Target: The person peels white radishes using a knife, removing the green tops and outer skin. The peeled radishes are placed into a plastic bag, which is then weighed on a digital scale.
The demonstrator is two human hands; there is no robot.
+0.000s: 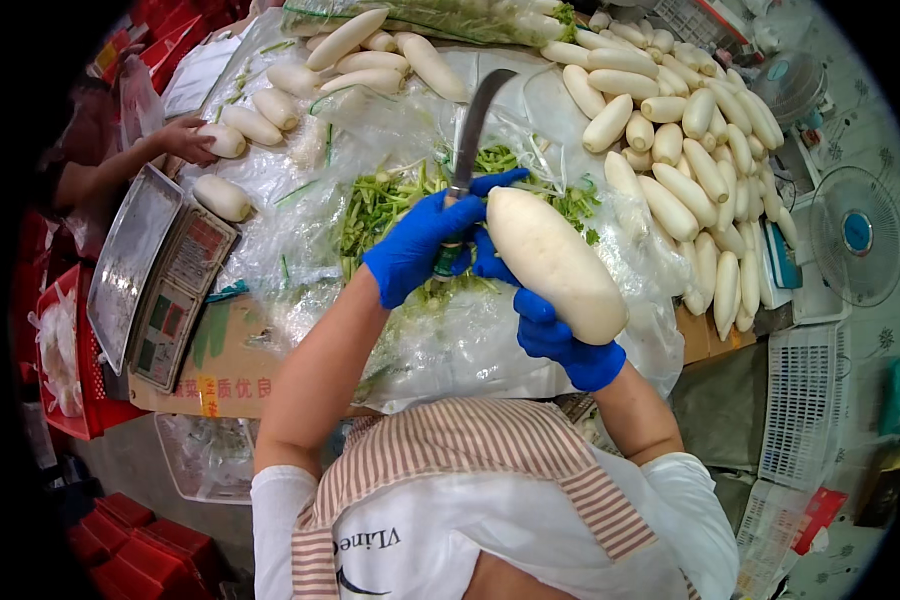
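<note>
Both of my hands wear blue gloves. My left hand (427, 236) grips the green handle of a curved knife (476, 124), whose dark blade points up and away from me. A large white radish (555, 259) rests in my right hand (562, 337), which supports its lower end from beneath; part of that hand is hidden by the radish. Some blue glove fingers show between the knife handle and the radish. Below them, cut green leaf stalks (382, 202) are heaped on clear plastic sheeting (450, 360) over the table.
Many white radishes (682, 150) are piled at the right, with more at the upper left. Another person's hand (191, 140) touches a radish at the left, near a weighing scale (176, 300). Bagged radishes (450, 19) lie at the far edge. Two fans (857, 232) stand at the right.
</note>
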